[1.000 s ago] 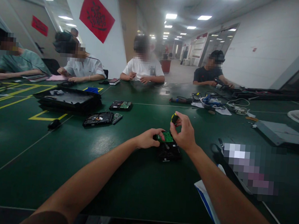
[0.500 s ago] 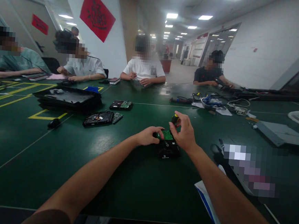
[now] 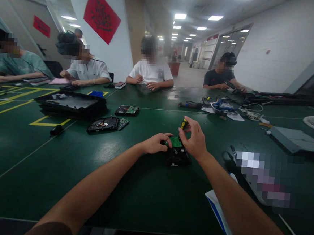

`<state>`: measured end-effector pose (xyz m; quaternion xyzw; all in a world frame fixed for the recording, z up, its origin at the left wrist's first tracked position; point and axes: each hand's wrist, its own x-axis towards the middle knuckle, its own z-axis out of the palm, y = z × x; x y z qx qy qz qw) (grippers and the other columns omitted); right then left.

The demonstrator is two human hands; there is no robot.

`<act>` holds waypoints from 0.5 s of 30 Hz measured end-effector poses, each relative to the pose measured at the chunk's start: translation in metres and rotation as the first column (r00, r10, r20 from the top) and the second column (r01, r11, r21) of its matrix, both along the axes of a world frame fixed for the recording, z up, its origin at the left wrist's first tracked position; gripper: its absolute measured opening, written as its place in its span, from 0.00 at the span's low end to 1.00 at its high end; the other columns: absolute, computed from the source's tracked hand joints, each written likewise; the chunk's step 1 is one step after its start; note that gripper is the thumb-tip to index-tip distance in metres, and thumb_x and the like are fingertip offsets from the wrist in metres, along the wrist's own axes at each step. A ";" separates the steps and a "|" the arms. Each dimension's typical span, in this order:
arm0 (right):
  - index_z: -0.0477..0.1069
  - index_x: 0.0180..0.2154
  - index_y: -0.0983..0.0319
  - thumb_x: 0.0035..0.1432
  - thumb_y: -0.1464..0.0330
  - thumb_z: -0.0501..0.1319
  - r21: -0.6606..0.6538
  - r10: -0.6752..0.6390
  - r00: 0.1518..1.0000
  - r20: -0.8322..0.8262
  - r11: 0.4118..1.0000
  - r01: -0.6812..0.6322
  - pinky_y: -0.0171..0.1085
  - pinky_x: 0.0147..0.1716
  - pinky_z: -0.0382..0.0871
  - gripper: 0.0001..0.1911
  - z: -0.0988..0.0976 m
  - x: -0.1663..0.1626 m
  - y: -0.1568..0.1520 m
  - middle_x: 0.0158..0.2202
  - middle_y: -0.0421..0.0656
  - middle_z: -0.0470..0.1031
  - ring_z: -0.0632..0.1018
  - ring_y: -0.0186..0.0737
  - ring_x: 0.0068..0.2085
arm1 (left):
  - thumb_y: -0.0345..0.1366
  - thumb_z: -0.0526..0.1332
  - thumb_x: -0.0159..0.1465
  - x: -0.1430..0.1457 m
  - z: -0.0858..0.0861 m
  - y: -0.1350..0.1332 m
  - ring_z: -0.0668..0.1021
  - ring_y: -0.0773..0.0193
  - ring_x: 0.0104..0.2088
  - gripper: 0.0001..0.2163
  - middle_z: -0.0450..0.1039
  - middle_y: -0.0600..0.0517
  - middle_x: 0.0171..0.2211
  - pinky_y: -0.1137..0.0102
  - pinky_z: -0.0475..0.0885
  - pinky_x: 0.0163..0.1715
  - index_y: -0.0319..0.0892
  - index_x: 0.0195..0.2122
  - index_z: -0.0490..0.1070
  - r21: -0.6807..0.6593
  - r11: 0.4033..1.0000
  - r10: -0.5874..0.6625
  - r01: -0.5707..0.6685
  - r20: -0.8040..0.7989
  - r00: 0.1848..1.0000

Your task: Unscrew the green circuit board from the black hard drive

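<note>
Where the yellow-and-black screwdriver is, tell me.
Head view, just right of centre: the screwdriver is in the right hand, near the green circuit board.

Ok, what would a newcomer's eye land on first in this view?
Probably the big tilted red poster with dark writing, on the white pillar at upper left. Next, just right of centre on the dark green table, the right hand holds a yellow-and-black tool handle above a black boxy device, while the left hand's fingers touch its bright green circuit board.
</note>
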<state>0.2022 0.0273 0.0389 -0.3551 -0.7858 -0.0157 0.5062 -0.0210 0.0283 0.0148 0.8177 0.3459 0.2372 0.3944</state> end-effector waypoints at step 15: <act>0.55 0.65 0.54 0.64 0.68 0.58 -0.007 0.013 1.000 -0.023 1.000 -0.013 0.48 0.44 0.79 0.30 -0.001 -0.001 0.000 0.51 0.49 0.71 0.78 0.44 0.42 | 0.26 0.63 0.54 0.001 0.003 -0.002 0.62 0.53 0.68 0.12 0.56 0.45 0.69 0.59 0.56 0.66 0.40 0.40 0.78 -0.016 1.000 0.012 -0.012 -0.016 1.000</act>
